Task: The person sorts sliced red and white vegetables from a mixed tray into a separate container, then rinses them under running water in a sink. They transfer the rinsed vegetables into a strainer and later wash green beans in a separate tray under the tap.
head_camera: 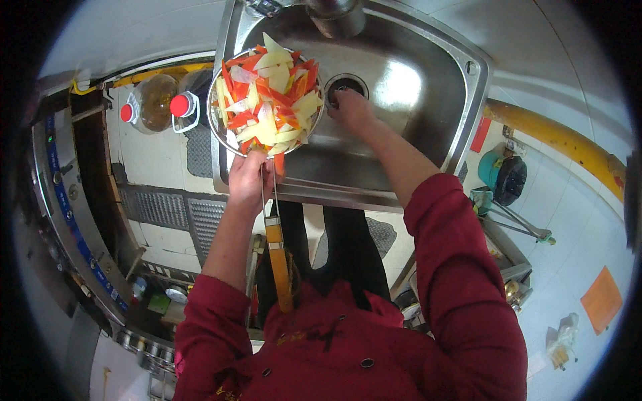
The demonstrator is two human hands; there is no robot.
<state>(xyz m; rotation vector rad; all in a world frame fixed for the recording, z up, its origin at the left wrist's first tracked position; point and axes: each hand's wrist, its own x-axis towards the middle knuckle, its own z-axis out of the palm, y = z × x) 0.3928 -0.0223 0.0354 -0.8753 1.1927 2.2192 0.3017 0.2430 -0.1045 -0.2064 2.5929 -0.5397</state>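
Observation:
My left hand point(249, 176) grips the wire handle of a wood-handled metal strainer point(214, 122) near its rim. Sliced pale-green and orange-red vegetable pieces point(271, 100) are heaped in the strainer, which is over the left part of a stainless steel sink point(426, 145). The strainer's wooden grip point(278, 270) points back towards my body. My right hand point(351, 111) reaches down to the round drain point(357, 84) of the sink; its fingertips are partly hidden, and whether they hold anything does not show.
Two plastic bottles with red caps, one with yellowish liquid point(155, 103) and one dark point(199, 95), stand left of the sink. A metal cylinder point(336, 17) is at its far edge. A yellow pipe point(556, 135) runs at the right, above a turquoise container point(487, 168).

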